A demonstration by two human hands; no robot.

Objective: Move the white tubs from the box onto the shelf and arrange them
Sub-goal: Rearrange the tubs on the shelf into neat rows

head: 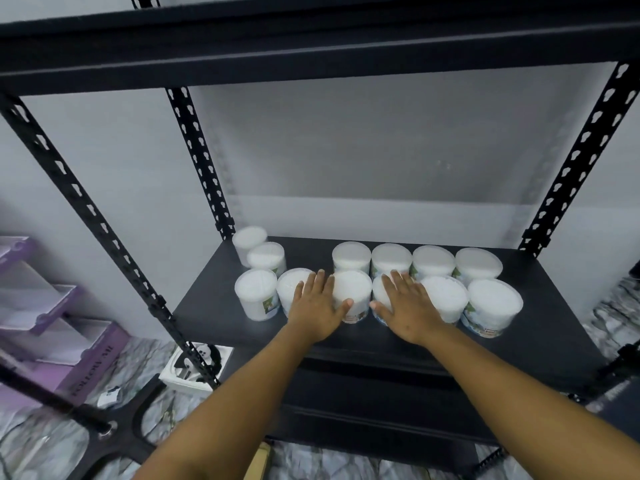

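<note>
I find twelve tubs (351,298) on the shelf (547,344), in loose rows towards its front edge. Left hand (317,310) and right hand (408,311) lie flat, fingers spread, on front-row lids. I judge them light, rigid and smooth-walled; best held around the sides.

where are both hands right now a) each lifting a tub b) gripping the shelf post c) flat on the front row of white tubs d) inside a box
c: the left hand and right hand lie with straight fingers against front-row white tubs on the shelf.
</note>
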